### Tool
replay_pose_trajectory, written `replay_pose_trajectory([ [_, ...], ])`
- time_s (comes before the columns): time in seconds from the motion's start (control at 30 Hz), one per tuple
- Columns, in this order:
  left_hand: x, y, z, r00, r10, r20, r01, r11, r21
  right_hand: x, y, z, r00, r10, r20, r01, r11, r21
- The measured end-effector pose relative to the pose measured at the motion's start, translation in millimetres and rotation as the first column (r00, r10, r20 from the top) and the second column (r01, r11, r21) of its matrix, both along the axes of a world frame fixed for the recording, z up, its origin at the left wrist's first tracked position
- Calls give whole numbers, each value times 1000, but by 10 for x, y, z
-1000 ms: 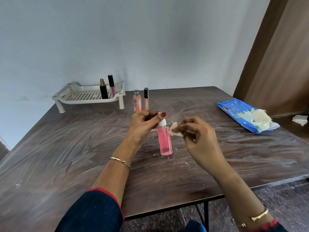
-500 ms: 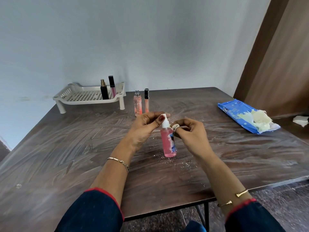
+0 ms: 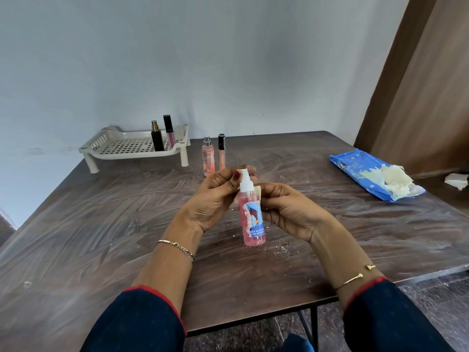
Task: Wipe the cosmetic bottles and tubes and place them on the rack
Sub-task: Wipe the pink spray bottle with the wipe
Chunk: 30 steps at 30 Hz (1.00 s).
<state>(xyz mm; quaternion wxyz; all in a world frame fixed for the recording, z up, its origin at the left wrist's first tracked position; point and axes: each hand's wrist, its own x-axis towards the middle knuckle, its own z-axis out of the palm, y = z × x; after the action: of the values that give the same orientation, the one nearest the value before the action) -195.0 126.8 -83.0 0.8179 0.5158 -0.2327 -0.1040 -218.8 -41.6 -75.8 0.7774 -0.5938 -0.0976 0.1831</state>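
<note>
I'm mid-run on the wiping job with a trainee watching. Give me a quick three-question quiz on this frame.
1. True or false: two cosmetics already stand on the rack.
2. What does the right hand hold against the pink spray bottle? A) a wipe B) a brush C) a cap
3. Fill in: ___ cosmetics stand on the table just right of the rack.
Key: 1 true, the black bottle and the pink gloss tube. 2 A. 3 two, the peach spray bottle and the orange gloss tube.
</note>
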Motion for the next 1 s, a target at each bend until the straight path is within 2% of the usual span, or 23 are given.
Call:
replay_pose_trajectory([
  [0.13,12,39,-19,998,-44,-37,41,997,-73,-35,40,-15,998,49,-27,-47,996,75],
  [0.23,8,27,-8,999,-27,-32,25,998,-61,-61,34,-11,999,30,-27,-28,998,54],
  [0.4,20,-5,-11,1000,-20,16,20,1000,-6,-112,2,-35,988,-153,34,155,986,-63],
  [0.6,36,-20,-9,999,45,29,-46,998,38,-213,31,-60,913,-306,271,361,914,-184],
  [0.67,43,-14,-17,998,56,41,-58,997,54,-244,46,-82,871,-334,360,438,859,-264],
  [0.77,58,-24,-26,994,87,59,-92,992,87,-292,104,-149,752,-363,551,605,711,-358],
  [0.9,69,-57,-39,988,142,58,-147,985,89,-390,188,-181,605,-344,718,743,566,-356],
  [1.0,81,-57,-50,983,168,73,-176,977,124,-428,216,-213,496,-257,830,816,465,-343],
])
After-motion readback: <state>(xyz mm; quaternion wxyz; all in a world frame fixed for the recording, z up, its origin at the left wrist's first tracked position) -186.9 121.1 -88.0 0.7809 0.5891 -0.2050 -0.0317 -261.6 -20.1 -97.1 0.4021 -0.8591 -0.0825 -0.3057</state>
